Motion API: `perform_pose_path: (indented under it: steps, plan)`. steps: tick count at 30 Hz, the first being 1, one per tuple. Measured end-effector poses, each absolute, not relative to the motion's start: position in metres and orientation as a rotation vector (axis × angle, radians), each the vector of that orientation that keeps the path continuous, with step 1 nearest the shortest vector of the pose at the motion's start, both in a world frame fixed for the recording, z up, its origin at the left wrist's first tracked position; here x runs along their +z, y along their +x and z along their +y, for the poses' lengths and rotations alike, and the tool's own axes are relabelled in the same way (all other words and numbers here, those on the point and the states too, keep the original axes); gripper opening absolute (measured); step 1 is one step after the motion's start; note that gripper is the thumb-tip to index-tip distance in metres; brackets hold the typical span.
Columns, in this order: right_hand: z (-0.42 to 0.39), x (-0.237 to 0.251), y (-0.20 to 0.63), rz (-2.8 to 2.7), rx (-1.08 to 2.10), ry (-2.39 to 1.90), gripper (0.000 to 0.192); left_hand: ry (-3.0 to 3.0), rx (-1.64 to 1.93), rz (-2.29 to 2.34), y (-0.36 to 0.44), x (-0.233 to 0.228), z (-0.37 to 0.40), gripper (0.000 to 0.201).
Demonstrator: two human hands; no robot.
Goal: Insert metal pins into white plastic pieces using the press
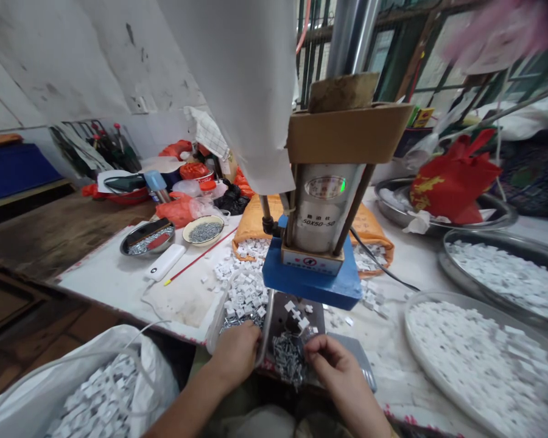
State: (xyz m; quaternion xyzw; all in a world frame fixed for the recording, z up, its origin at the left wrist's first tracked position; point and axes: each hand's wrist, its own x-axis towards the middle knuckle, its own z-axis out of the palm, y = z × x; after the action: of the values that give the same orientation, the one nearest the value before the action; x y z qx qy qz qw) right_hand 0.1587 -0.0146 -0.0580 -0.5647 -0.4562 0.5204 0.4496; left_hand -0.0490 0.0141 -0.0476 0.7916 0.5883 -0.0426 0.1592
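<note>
Resting at the near edge of the bench, both hands frame a heap of small grey screws [288, 359] that lies between them and just ahead of the fingertips. The left hand [235, 351] sits on the heap's left side, fingers curled down and gathered over the rim of a clear tub [219, 316]; whether it pinches anything I cannot tell, since the fingertips are hidden. The right hand [333, 364] is on the heap's right side, thumb and forefinger drawn close together at the screws' edge, seemingly nipping one, though the piece itself is too small to make out. Of the two, the right fingertips look nearer the heap; the left is nearer the tub.

Directly beyond the screws, a few white clips [296, 313] lie loose on the grey plate [283, 307] under the press. So the line from hands to work runs straight away from the person: screws, then clips, then the press's blue base [310, 283] overhanging them, with its steel cylinder [324, 213] rising upright behind.

Left of that line, the tub holds more white clips mixed with screws. Low at the left, a white sack [86, 395] is filled with clips. To the right, a round tray [438, 377] of white pieces lies near the right hand, with a second tray [484, 286] behind it. Farther back are an orange bag [256, 222], a bowl [203, 230] of screws and a red bag [452, 179].
</note>
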Motion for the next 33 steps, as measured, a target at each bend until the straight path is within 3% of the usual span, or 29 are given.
perform_pose_path:
  steps: [23, 33]
  plan:
    - [-0.017, -0.054, 0.159, -1.113, 1.279, -1.407, 0.008, 2.248, -0.087, 1.71, -0.052, -0.049, 0.012, 0.023]
    - [-0.018, -0.054, 0.159, -1.12, 1.268, -1.409, 0.007, 2.182, 0.167, 1.636, -0.056, -0.056, 0.01, 0.027]
